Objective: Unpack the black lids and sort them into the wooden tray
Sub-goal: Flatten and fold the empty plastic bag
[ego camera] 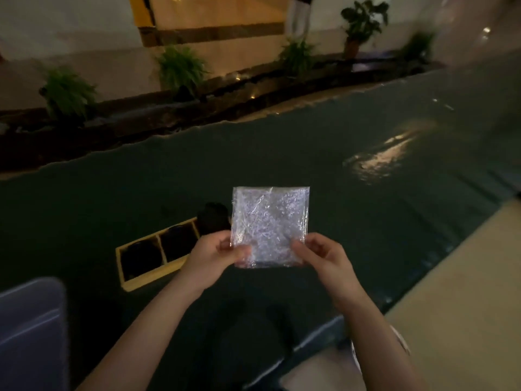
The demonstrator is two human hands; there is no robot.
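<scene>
Fingers (239, 251) of the left hand (210, 259) pinch the lower left corner of a square, crinkled, clear plastic bag (270, 225), thumb on the near face. The right hand (324, 256) does the same at the lower right corner, its fingers (300, 246) closed on the film. Both hands hold the bag upright in the air above the dark green bench (338, 193), its top edge level and its flat face turned toward the camera. Whether anything is inside the bag cannot be told; only wrinkled film and glare show.

Just left of the bag, and behind its left edge, sits a dark, blurred black lump (212, 218) at the far end of a long pale wooden tray with compartments (124, 266); it is too dim to say whether it is a lid. The tray lies on the bench to the left of the bag and below it in the view, partly hidden by the left hand. Two of its compartments show dark contents (177, 242), too shadowed to make out.

Further left of the bag, at the near corner, is a blurred pale blue-grey plastic box (29, 331). To the right of the bag a bright light reflection (383, 156) lies on the bench. Beyond the bag, past the bench's far edge, stand green potted plants (180, 69).
</scene>
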